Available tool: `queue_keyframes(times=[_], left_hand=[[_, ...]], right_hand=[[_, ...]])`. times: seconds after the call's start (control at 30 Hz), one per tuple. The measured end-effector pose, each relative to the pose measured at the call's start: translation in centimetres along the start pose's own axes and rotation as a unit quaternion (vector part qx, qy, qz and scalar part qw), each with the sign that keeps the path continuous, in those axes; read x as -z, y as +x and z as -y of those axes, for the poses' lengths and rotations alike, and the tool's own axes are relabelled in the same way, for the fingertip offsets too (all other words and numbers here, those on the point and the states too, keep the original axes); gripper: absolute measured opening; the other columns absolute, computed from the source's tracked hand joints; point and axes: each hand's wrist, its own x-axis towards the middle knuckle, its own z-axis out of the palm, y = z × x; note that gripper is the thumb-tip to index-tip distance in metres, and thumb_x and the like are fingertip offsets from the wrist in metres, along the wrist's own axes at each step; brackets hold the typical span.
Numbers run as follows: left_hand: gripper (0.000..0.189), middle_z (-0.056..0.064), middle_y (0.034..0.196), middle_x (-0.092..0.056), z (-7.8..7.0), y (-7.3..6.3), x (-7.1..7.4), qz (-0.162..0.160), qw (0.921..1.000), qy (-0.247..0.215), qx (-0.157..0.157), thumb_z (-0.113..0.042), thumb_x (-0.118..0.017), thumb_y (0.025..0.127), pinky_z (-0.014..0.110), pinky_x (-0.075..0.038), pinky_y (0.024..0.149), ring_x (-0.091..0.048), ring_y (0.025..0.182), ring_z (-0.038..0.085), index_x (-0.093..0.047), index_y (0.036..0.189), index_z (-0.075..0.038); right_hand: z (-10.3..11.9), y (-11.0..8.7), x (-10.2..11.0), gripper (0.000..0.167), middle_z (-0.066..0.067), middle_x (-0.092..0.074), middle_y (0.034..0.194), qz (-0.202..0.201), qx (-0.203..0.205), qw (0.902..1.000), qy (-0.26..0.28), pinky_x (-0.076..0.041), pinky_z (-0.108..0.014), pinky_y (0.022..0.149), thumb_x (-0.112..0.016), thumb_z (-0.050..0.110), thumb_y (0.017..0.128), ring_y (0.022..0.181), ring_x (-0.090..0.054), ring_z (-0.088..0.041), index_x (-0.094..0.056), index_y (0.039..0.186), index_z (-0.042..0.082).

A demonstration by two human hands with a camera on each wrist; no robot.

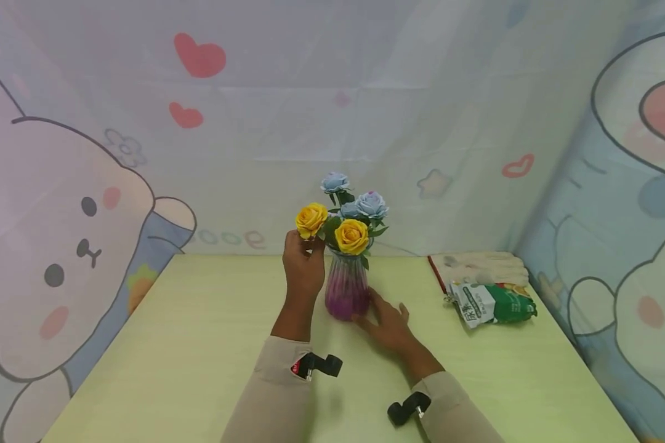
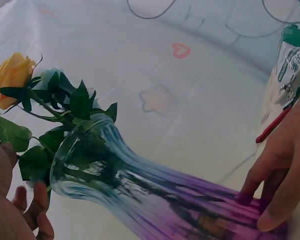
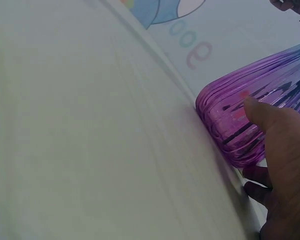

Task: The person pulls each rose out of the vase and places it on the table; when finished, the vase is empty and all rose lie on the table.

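Note:
A ribbed glass vase (image 1: 346, 289), clear at the flared mouth and purple at the base, stands upright on the table with artificial roses in it. My right hand (image 1: 390, 323) holds the vase low down, thumb on the near side and fingers round the other. Just under the left yellow rose (image 1: 311, 220), my left hand (image 1: 303, 264) pinches at its base; the exact grip is partly hidden. Another yellow rose (image 1: 351, 237) faces forward at the vase's mouth. Behind it are blue roses (image 1: 371, 204), one standing taller. Green leaves (image 2: 35, 162) spread beside my left fingers in the left wrist view.
At the table's right lie a green and white packet (image 1: 495, 304), a pale glove-like item (image 1: 482, 269) and a tool with a red handle (image 1: 437, 274). A printed cloth backdrop (image 1: 288, 123) rises behind the pale yellow table (image 1: 199, 344).

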Motion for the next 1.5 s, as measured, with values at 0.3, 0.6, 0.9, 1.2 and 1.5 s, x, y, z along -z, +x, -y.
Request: queue_keyframes(times=[0.3, 0.6, 0.9, 1.2, 1.5], left_hand=[[0.038, 0.025, 0.11, -0.075, -1.0, 0.6, 1.0, 0.035, 0.9988, -0.03, -0.017, -0.019, -0.042, 0.12, 0.024, -0.052, 0.054, -0.066, 0.054, 0.003, -0.047, 0.155, -0.007], [0.041, 0.031, 0.106, -0.08, -1.9, 1.3, 1.1, 0.032, 0.9928, -0.115, 0.008, -0.031, -0.045, 0.12, 0.034, -0.068, 0.071, -0.085, 0.08, 0.033, -0.044, 0.156, -0.011], [0.012, 0.011, 0.107, -0.084, -1.3, 0.6, 1.5, 0.049, 0.9657, -0.243, 0.075, -0.009, -0.073, 0.106, 0.025, -0.064, 0.086, -0.08, 0.094, 0.013, -0.066, 0.097, -0.006], [0.027, -0.003, 0.098, -0.085, -0.5, 0.1, 0.1, -0.019, 0.9351, -0.341, 0.096, 0.009, -0.076, 0.097, 0.022, -0.055, 0.079, -0.082, 0.1, 0.014, -0.064, 0.094, -0.014], [0.006, 0.001, 0.098, -0.084, -1.1, -0.4, -0.8, -0.091, 0.9404, -0.324, 0.05, 0.0, -0.078, 0.1, 0.023, -0.062, 0.066, -0.081, 0.096, 0.015, -0.073, 0.096, -0.003]], right_hand=[[0.2, 0.0, 0.1, 0.086, -0.014, -0.047, 0.171, 0.004, -0.006, 1.0, 0.004, -0.004, -0.079, 0.13, -0.064, 0.057, 0.106, 0.161, -0.044, -0.038, -0.035, 0.171, 0.008], [0.1, 0.0, 0.1, 0.087, -0.014, -0.046, 0.172, 0.006, -0.008, 0.9999, 0.003, -0.004, -0.078, 0.131, -0.063, 0.059, 0.106, 0.162, -0.043, -0.038, -0.034, 0.172, 0.01], [-0.2, -0.1, -0.1, 0.086, -0.016, -0.045, 0.172, 0.005, -0.008, 0.9999, -0.007, -0.004, -0.078, 0.131, -0.06, 0.058, 0.108, 0.161, -0.044, -0.039, -0.033, 0.172, 0.007], [-0.2, -0.1, -0.2, 0.085, -0.016, -0.046, 0.171, 0.005, 0.0, 0.9999, -0.01, -0.005, -0.078, 0.13, -0.061, 0.055, 0.108, 0.161, -0.044, -0.039, -0.033, 0.171, 0.006], [0.1, -0.2, 0.0, 0.085, -0.018, -0.046, 0.171, 0.005, 0.0, 1.0, -0.007, -0.005, -0.078, 0.13, -0.062, 0.054, 0.108, 0.16, -0.045, -0.04, -0.035, 0.171, 0.004]])
